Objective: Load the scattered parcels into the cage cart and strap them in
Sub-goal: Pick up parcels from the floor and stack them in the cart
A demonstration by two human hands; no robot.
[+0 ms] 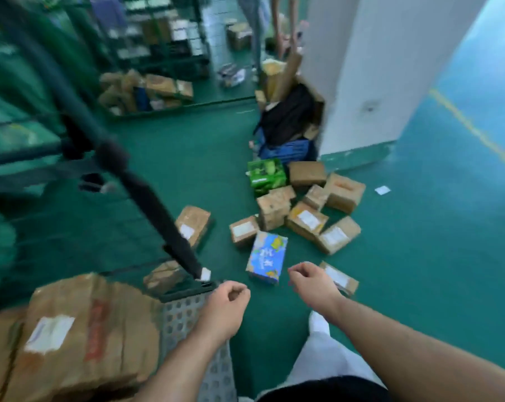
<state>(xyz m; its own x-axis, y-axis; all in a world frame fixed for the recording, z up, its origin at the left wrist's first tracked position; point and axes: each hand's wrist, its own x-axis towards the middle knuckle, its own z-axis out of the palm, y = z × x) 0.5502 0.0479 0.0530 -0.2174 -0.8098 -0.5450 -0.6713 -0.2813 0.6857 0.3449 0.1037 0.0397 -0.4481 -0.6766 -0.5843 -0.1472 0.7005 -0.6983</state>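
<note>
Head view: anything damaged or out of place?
Yes. The large brown cardboard box in the green cage cart looks crumpled, its walls creased. On the green floor, small brown cardboard parcels lie jumbled at odd angles, and a white paper scrap lies loose to their right.

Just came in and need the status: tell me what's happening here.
A person is loading parcels into a cage cart. The left hand and right hand are both empty, loosely curled, above the green floor. One large brown parcel sits on the cart's perforated deck. A blue box, a green box and several brown cartons lie scattered on the floor. The black strap hangs loose, fastened round nothing.
</note>
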